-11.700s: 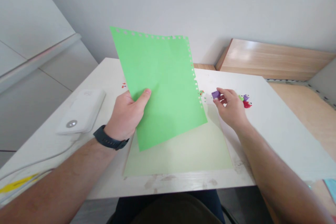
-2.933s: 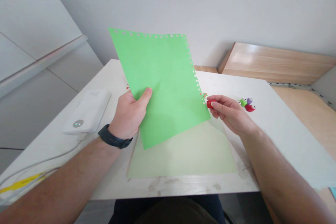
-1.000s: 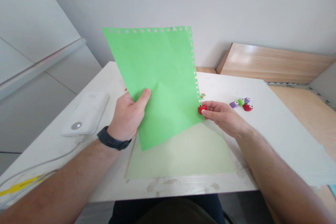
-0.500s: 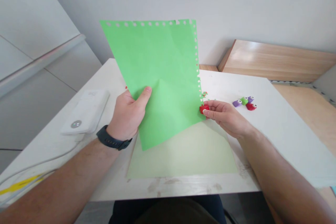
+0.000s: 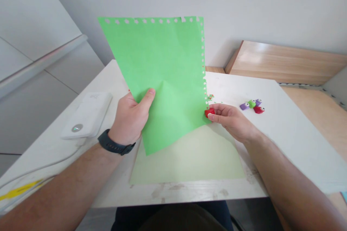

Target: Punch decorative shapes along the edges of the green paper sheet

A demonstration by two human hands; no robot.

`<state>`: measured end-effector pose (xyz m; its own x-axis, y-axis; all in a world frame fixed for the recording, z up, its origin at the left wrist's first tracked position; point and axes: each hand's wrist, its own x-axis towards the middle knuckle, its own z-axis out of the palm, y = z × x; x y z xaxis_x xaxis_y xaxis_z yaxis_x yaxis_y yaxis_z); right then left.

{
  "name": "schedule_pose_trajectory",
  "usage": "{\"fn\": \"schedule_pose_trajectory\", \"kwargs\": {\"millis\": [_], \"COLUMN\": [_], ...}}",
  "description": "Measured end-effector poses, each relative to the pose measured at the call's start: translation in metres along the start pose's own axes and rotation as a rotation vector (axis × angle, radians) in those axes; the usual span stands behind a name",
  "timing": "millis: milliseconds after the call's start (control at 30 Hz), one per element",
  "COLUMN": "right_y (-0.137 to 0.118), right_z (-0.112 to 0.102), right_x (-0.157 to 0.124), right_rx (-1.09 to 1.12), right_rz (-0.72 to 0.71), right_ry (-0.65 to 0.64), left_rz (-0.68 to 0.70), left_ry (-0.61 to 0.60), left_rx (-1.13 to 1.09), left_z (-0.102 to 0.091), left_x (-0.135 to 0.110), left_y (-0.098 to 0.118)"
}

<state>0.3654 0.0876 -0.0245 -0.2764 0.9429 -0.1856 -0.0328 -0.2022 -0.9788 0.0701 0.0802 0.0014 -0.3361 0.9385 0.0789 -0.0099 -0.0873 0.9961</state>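
My left hand is shut on the lower left part of a bright green paper sheet, holding it up and tilted above the table. A row of small punched holes runs along the sheet's top and right edges. My right hand pinches a small red craft punch right at the sheet's right edge. Beyond that hand lie a red punch, a purple punch, a green punch and a smaller purple punch. Tiny paper bits are scattered near the sheet's edge.
A pale green sheet lies under the raised paper on the white table. A white power bank with a cable sits at the left. A wooden surface lies behind the table's right side.
The right hand now holds a red punch instead of the purple one, which lies with the other punches. It has moved left to the sheet's edge. The sheet stands higher, its top edge more level.
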Motion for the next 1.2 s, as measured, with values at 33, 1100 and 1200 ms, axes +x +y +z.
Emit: {"fn": "schedule_pose_trajectory", "kwargs": {"millis": [33, 1100, 1200], "right_y": [-0.0001, -0.0010, -0.0010], "right_z": [0.0001, 0.0023, 0.0027], "right_x": [0.0000, -0.0004, -0.0003], "right_rx": [0.005, -0.026, -0.025], "right_rz": [-0.005, -0.043, -0.043], "right_ry": [0.001, 0.011, 0.008], "left_rz": [-0.002, 0.004, -0.002], "left_ry": [-0.001, -0.013, 0.001], "left_rx": [-0.004, -0.001, 0.005], "left_z": [0.0002, -0.0016, -0.0017], "left_x": [0.0000, 0.0017, 0.0021], "left_y": [-0.0002, -0.0030, -0.0039]}}
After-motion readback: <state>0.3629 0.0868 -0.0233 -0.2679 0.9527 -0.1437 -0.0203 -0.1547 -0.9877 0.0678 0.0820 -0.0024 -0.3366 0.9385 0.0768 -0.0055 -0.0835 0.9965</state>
